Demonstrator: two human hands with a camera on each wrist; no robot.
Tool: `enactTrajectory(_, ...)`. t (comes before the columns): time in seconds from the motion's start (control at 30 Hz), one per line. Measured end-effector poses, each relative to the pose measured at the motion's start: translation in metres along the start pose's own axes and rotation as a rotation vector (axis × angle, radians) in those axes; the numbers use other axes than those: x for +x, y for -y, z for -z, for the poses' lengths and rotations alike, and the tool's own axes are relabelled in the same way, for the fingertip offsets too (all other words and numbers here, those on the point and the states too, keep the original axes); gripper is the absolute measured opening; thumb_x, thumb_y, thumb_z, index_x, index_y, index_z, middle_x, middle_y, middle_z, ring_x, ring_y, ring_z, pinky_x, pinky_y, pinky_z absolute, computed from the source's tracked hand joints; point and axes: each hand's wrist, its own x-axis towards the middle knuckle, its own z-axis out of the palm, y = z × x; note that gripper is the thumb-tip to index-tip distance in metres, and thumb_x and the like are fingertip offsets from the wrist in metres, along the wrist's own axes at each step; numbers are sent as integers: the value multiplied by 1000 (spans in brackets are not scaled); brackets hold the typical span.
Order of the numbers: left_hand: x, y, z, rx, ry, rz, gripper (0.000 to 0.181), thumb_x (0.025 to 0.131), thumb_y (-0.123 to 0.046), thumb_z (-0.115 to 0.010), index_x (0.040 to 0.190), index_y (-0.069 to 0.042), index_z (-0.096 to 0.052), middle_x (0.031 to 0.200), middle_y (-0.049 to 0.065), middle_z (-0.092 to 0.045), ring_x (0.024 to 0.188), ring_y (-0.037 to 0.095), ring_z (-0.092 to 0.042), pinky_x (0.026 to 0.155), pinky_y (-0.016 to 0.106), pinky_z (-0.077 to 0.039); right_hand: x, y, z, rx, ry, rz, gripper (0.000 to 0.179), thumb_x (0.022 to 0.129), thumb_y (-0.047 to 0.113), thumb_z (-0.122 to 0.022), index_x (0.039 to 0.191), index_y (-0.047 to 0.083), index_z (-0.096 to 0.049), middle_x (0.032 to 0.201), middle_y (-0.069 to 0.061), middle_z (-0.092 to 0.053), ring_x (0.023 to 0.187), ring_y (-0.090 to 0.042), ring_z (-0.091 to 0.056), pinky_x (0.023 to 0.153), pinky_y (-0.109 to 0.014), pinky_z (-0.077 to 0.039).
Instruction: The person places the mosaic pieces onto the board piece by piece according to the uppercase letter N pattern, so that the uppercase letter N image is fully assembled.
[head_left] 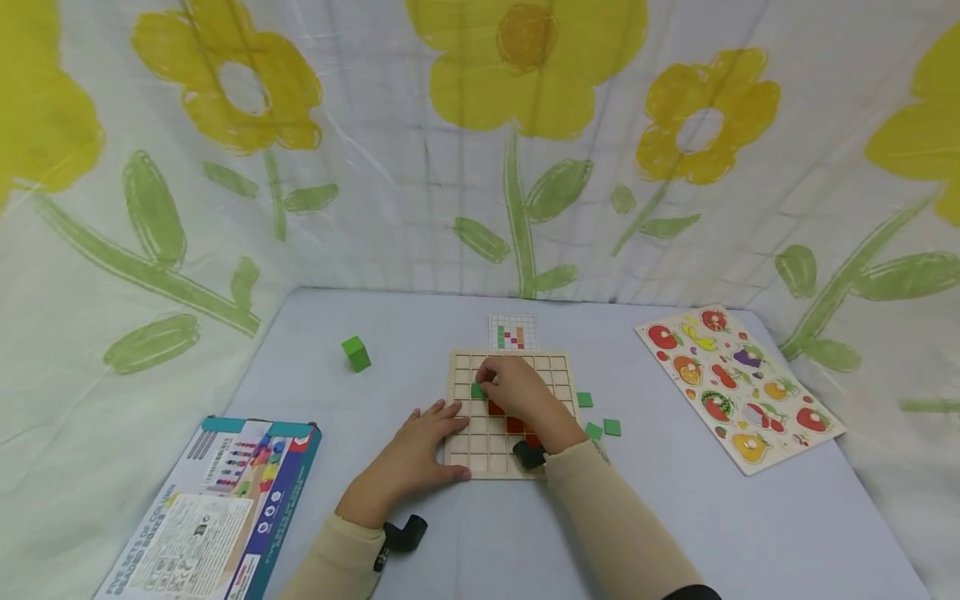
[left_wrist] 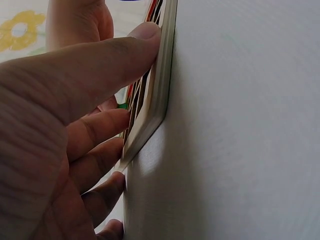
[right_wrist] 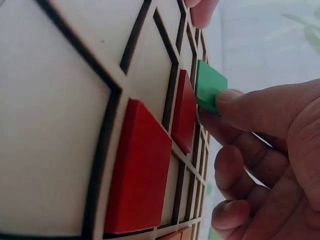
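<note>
Nearest to me lie the two beige sleeves (head_left: 615, 521), and past them the hands work over a wooden board (head_left: 477, 446). The green tile (head_left: 478, 391) sits at the fingertips of the right hand (head_left: 517, 387), on the side toward the left hand (head_left: 423, 446); the right hand pinches it between thumb and fingers, so that hand is clearly the nearer. It looks square, with no long axis to line up, so what seems to matter is how its edges match the thin ridges of the grid. I cannot tell whether it is already seated in a square. The left hand is spread wide, fingertips just short of the tile, thumb resting on the board's near corner. One red tile (right_wrist: 184, 112) stands just beside the green one, and another (right_wrist: 137, 170) follows in a diagonal running back under the right wrist, which would crowd a move that way; on the left hand's side, untiled squares leave room. Beyond the right forearm lie loose green tiles (head_left: 612, 427), and farther out a fruit board (head_left: 738, 387). Past both hands, a small patterned card (head_left: 513, 332) lies by the board's far edge. Out past the left hand are a green block (head_left: 356, 353) and, closer to me, a printed box (head_left: 217, 508).
</note>
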Motion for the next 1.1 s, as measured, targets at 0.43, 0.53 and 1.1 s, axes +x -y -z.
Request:
enactTrajectory(0.43, -1, 0, 0, -7, -6, -15, 76, 85, -33, -94, 151, -8, -65, 171, 11, -48, 165, 37, -33, 136, 65, -21, 3, 0, -6, -132, -8, -12, 10, 103, 15, -76, 111, 14, -83, 117, -2, -75, 104, -21, -70, 101, -45, -61)
enactTrajectory(0.53, 0, 0, -1, 2, -7, -12, 77, 85, -34, -94, 151, -8, -65, 171, 11, -48, 165, 37, -33, 136, 65, -21, 2, 0, -5, -124, -5, -3, 12, 104, 16, -75, 112, 14, -83, 119, -3, -76, 107, -21, -70, 102, -45, -61)
enactTrajectory(1.1, 2, 1, -5, 15, 4, 44, 79, 85, -35, -94, 154, -13, -63, 174, 5, -44, 167, 33, -30, 138, 60, -18, -79, -90, 57, 28, -253, -160, 22, 107, 14, -69, 125, 7, -78, 118, -11, -73, 90, -24, -59, 77, -36, -52)
